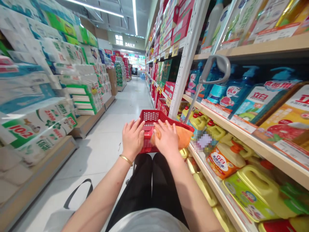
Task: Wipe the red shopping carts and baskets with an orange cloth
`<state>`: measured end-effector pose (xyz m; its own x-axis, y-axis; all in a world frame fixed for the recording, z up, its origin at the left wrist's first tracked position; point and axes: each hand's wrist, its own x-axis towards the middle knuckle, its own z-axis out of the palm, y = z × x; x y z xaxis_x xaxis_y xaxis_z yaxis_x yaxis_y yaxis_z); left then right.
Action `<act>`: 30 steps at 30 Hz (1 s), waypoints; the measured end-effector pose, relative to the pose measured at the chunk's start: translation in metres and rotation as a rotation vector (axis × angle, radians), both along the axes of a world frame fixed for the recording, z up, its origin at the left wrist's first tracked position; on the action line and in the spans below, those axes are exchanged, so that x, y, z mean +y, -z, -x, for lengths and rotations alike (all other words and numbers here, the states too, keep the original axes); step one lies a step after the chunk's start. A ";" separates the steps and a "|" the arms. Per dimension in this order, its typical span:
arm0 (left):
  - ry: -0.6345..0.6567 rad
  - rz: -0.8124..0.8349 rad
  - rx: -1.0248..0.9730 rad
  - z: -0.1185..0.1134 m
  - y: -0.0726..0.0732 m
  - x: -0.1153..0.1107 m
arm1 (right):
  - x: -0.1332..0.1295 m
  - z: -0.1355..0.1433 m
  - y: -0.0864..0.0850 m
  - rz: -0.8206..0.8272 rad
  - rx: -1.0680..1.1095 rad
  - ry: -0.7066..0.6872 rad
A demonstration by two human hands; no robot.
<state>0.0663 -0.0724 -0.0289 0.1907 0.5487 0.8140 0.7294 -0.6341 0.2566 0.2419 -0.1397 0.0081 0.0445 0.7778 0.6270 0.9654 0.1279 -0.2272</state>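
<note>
A red basket (152,113) with perforated walls stands low in front of my knees. A grey pull handle (226,67) slants up from its right side. My left hand (132,137), with a gold bangle at the wrist, is stretched out over the basket's left side; whether it touches the rim I cannot tell. An orange cloth (184,135) lies across the basket's right part and hangs past the rim. Flat on the cloth rests my right hand (166,137), its fingers spread. The basket's inside is mostly hidden behind both hands.
Shelves close on the right hold blue pump bottles (248,83) and yellow detergent jugs (227,156). Stacked tissue packs (41,119) line the left on low platforms. A pale floor (130,93) runs down the aisle. A grey bag (61,217) with a dark strap is at lower left.
</note>
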 end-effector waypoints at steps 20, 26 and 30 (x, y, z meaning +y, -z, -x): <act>-0.013 0.011 -0.008 -0.004 -0.003 -0.004 | -0.009 -0.041 0.013 -0.038 0.090 0.205; -0.037 0.026 -0.059 -0.008 -0.002 -0.004 | -0.006 -0.052 0.012 0.002 0.137 0.316; -0.043 0.014 -0.026 -0.003 -0.001 -0.002 | 0.000 0.020 0.005 -0.034 -0.012 0.032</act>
